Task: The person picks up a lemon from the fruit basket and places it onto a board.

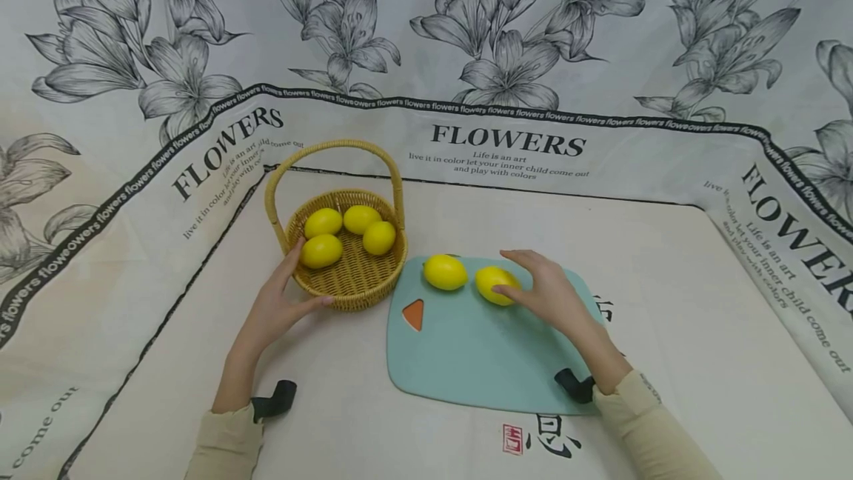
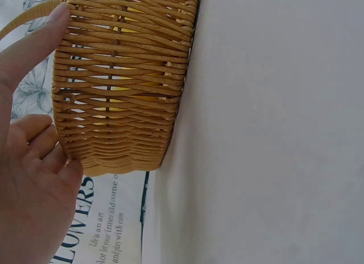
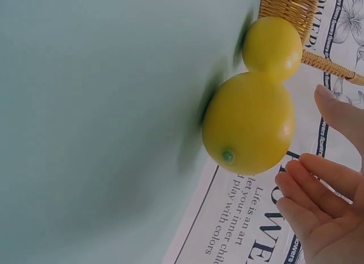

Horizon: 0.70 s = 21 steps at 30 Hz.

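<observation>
My left hand (image 1: 275,310) holds the wicker basket (image 2: 122,87) at its near left side, the thumb on the rim and the fingers along the wall. Inside the basket lie several yellow lemons (image 1: 323,251). Two more lemons sit on a light blue cutting board (image 1: 466,361): one lemon (image 1: 445,272) nearer the basket, the other lemon (image 3: 247,124) under my right hand (image 1: 549,295). That hand is spread around this second lemon, thumb on the near side and fingers on the far side. In the right wrist view its fingers stand apart from the lemon.
The board has an orange triangular cutout (image 1: 414,315) near its left edge. The basket's tall arched handle (image 1: 333,144) rises above the rim, close to the board's left corner. A white printed cloth (image 1: 320,391) covers the table and rises as walls behind and beside it.
</observation>
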Each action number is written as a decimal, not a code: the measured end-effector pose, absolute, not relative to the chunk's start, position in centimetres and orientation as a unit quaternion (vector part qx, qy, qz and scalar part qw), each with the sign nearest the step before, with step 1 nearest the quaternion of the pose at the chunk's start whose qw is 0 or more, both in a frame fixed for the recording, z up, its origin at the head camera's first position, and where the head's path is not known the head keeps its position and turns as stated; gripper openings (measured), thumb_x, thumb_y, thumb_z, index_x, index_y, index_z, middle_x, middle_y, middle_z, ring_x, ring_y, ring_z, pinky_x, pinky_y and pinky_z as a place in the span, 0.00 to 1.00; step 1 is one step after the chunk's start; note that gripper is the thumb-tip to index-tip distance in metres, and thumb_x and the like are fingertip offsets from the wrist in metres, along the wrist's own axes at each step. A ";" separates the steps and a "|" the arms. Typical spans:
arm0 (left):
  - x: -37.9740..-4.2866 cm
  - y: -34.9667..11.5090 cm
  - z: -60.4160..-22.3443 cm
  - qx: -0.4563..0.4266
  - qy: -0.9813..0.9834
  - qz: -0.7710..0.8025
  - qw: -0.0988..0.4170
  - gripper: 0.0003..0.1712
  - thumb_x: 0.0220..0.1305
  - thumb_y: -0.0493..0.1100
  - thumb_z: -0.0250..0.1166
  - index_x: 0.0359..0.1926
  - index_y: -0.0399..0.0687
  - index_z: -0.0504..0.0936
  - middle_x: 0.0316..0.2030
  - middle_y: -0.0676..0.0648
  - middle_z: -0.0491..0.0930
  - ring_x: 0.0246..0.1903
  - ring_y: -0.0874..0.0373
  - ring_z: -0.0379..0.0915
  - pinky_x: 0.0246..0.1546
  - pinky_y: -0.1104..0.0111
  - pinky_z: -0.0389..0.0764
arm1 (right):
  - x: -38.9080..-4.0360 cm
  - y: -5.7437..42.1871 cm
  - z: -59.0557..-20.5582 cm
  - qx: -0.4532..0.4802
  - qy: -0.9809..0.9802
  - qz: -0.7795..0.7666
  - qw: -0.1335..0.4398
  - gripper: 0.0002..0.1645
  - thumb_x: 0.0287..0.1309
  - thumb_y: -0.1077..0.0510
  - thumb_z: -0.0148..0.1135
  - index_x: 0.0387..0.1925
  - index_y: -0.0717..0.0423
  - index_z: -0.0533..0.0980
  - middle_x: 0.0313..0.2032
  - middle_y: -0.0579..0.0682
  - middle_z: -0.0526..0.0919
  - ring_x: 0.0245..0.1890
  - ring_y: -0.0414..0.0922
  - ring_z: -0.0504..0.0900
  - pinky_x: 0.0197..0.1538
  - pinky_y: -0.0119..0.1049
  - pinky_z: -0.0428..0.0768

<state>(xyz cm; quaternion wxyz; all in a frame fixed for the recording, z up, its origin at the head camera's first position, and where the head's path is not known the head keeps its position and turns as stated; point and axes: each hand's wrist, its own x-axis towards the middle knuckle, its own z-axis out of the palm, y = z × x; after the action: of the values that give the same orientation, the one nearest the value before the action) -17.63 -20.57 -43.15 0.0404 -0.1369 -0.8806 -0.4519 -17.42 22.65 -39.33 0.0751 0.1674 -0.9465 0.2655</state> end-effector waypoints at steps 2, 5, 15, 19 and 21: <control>-17.6 -20.6 -43.2 -0.137 -0.881 -0.452 0.040 0.63 0.51 0.54 0.75 0.76 0.64 0.40 0.76 0.47 0.40 0.73 0.44 0.38 0.69 0.43 0.47 | -17.4 22.4 -39.2 0.169 -0.945 0.267 0.081 0.39 0.52 0.48 0.73 0.62 0.61 0.71 0.60 0.61 0.74 0.61 0.60 0.70 0.62 0.57 0.70; -17.6 -20.6 -43.2 -0.137 -0.880 -0.453 0.041 0.63 0.51 0.54 0.75 0.76 0.65 0.40 0.76 0.46 0.41 0.73 0.44 0.38 0.69 0.43 0.48 | -17.5 22.0 -39.0 0.172 -0.943 0.273 0.085 0.39 0.51 0.49 0.73 0.62 0.61 0.72 0.59 0.61 0.74 0.61 0.60 0.70 0.62 0.56 0.69; -17.7 -20.6 -43.4 -0.137 -0.880 -0.454 0.041 0.63 0.51 0.54 0.75 0.77 0.62 0.41 0.76 0.46 0.41 0.73 0.43 0.38 0.69 0.42 0.48 | -18.0 20.0 -38.5 0.173 -0.931 0.309 0.086 0.37 0.52 0.53 0.73 0.62 0.60 0.72 0.60 0.59 0.75 0.62 0.57 0.69 0.64 0.55 0.68; -17.7 -20.6 -43.4 -0.139 -0.880 -0.452 0.044 0.63 0.51 0.54 0.75 0.77 0.57 0.42 0.75 0.45 0.41 0.73 0.43 0.38 0.68 0.42 0.48 | -18.3 19.0 -38.4 0.183 -0.925 0.318 0.097 0.36 0.51 0.55 0.74 0.62 0.60 0.72 0.60 0.58 0.75 0.62 0.56 0.70 0.64 0.53 0.68; -17.7 -20.6 -43.3 -0.141 -0.879 -0.453 0.045 0.63 0.51 0.53 0.75 0.77 0.56 0.42 0.76 0.45 0.41 0.73 0.43 0.38 0.69 0.42 0.48 | -18.4 18.6 -38.3 0.188 -0.923 0.320 0.104 0.36 0.52 0.54 0.74 0.61 0.60 0.72 0.60 0.57 0.75 0.62 0.55 0.70 0.64 0.52 0.69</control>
<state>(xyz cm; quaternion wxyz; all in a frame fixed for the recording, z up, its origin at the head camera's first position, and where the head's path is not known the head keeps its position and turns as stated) -17.73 -20.57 -43.35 0.0447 -0.1411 -0.8791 -0.4530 -18.45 18.55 -38.31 0.1041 0.1879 -0.9228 0.3199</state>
